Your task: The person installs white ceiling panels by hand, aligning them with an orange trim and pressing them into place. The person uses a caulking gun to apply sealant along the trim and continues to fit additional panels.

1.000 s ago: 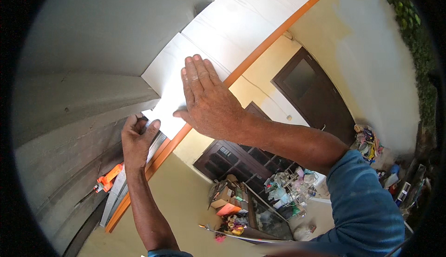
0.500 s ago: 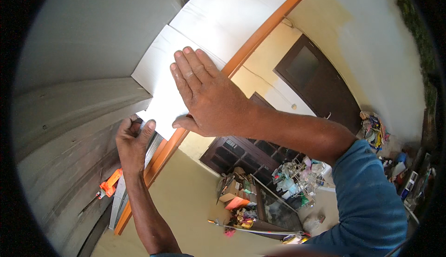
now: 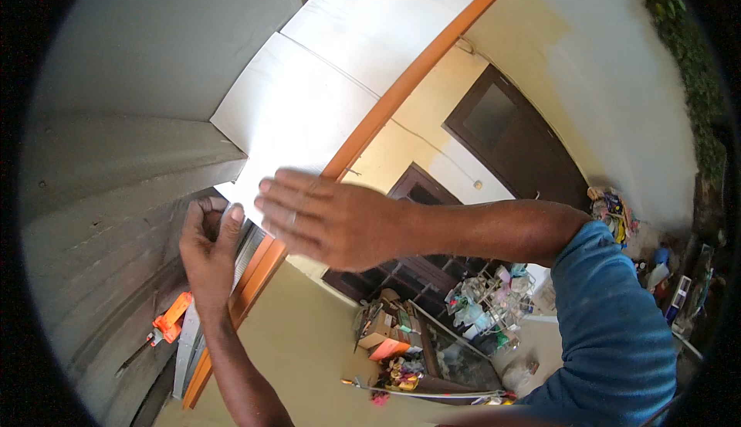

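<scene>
A glossy white panel (image 3: 274, 103) lies along an orange-brown wooden strip (image 3: 401, 87), butting against another white panel (image 3: 401, 18) at a thin seam. My left hand (image 3: 207, 245) is closed at the panel's lower corner, thumb and fingers pinching its edge; the fingertips are partly hidden. My right hand (image 3: 336, 222) is stretched out flat, palm toward the panel's lower end and the wooden strip. It is slightly blurred and holds nothing. Whether its palm touches the panel, I cannot tell.
An orange tool (image 3: 171, 317) sits left of my left forearm, beside a grey metal strip (image 3: 187, 354). Grey boards (image 3: 100, 242) fill the left side. Farther off are a brown door (image 3: 517, 137), a cluttered rack (image 3: 494, 296), boxes (image 3: 378, 327) and a pale wall (image 3: 617, 79).
My right hand has moved down the panel toward my left hand, uncovering the panel's middle. My left hand keeps its pinch at the corner. The whole view has shifted slightly.
</scene>
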Available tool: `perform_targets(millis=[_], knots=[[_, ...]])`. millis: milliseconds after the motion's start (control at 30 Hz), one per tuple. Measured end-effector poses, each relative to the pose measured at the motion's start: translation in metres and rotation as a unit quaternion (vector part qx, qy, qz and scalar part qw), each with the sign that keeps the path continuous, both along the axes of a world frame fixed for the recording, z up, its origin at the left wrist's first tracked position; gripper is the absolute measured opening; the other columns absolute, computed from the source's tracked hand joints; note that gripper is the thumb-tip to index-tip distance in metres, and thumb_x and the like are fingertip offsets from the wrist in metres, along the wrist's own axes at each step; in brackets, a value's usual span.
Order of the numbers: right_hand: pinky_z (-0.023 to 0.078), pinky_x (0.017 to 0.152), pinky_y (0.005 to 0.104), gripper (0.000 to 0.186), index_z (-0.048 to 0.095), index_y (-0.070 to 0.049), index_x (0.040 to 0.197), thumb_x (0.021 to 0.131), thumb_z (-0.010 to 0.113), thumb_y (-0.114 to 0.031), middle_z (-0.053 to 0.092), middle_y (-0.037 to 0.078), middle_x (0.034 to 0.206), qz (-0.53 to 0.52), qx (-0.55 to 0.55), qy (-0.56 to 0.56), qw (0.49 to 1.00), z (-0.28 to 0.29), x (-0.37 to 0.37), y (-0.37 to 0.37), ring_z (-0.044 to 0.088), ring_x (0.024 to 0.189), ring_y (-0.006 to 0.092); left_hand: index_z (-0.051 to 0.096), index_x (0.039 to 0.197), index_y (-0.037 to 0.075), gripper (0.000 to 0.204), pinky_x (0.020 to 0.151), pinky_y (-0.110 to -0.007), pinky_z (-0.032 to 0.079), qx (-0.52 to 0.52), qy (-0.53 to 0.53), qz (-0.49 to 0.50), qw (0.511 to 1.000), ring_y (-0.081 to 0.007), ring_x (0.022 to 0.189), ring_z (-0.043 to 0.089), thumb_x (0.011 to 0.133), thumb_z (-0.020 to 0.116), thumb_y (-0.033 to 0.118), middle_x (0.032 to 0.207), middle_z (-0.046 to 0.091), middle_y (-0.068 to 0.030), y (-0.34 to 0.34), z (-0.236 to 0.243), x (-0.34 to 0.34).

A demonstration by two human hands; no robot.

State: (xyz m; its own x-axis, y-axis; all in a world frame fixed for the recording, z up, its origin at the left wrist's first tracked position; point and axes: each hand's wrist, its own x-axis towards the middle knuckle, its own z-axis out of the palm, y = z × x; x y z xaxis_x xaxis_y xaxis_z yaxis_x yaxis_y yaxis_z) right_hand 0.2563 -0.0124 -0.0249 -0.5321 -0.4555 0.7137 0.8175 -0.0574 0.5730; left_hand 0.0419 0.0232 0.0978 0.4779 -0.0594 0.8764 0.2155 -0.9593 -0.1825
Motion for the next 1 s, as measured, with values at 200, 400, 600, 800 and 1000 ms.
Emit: perform_targets(millis=[200,400,600,800,1000], knots=[[0.061,0.088,0.0399,0.019,0.076,-0.008,0.079,0.092,0.079,-0.022,0.069,0.005,0.090,-0.110,-0.051,-0.164,0.979,0.041,-0.018,-0.008,0.069,0.107,0.0242,0.067,0.077,0.007,0.042,0.069,-0.027,0.041,-0.122,0.066,0.053,0.989,-0.0061,0.076,0.050,0.104,0.084,0.034,0.074,0.060,0.0059,0.012,0.035,-0.013],[0.063,0.080,0.0339,0.015,0.079,-0.016,0.080,0.090,0.079,-0.028,0.072,-0.001,0.089,-0.060,-0.075,-0.232,0.968,0.077,0.001,-0.006,0.070,0.105,0.0198,0.068,0.070,0.008,0.038,0.060,-0.027,0.038,-0.114,0.052,0.001,0.992,-0.0026,0.066,0.048,0.101,0.084,0.023,0.069,0.061,0.0082,0.016,0.034,-0.005],[0.067,0.081,0.0414,0.015,0.082,-0.016,0.086,0.091,0.074,-0.027,0.078,0.004,0.096,-0.104,-0.122,-0.236,0.958,0.085,0.001,0.000,0.076,0.107,0.0265,0.069,0.071,0.008,0.035,0.060,-0.026,0.038,-0.106,0.032,0.034,0.993,-0.0025,0.067,0.049,0.100,0.085,0.021,0.071,0.063,0.0081,0.020,0.038,-0.009],[0.067,0.076,0.0438,0.016,0.082,-0.016,0.083,0.091,0.074,-0.026,0.078,0.005,0.096,-0.047,-0.086,-0.250,0.963,0.082,0.009,-0.005,0.077,0.107,0.0273,0.074,0.078,0.007,0.031,0.063,-0.027,0.041,-0.110,0.043,0.006,0.993,-0.0042,0.070,0.053,0.102,0.084,0.023,0.076,0.067,0.0067,0.025,0.031,-0.012],[0.067,0.083,0.0373,0.016,0.083,-0.014,0.085,0.095,0.078,-0.025,0.079,0.007,0.101,-0.142,-0.158,-0.197,0.957,0.083,-0.001,-0.017,0.077,0.107,0.0244,0.070,0.092,0.001,0.023,0.068,-0.031,0.049,-0.211,-0.055,-0.050,0.975,-0.0091,0.075,0.058,0.104,0.081,0.018,0.088,0.070,-0.0014,0.009,0.032,0.003]])
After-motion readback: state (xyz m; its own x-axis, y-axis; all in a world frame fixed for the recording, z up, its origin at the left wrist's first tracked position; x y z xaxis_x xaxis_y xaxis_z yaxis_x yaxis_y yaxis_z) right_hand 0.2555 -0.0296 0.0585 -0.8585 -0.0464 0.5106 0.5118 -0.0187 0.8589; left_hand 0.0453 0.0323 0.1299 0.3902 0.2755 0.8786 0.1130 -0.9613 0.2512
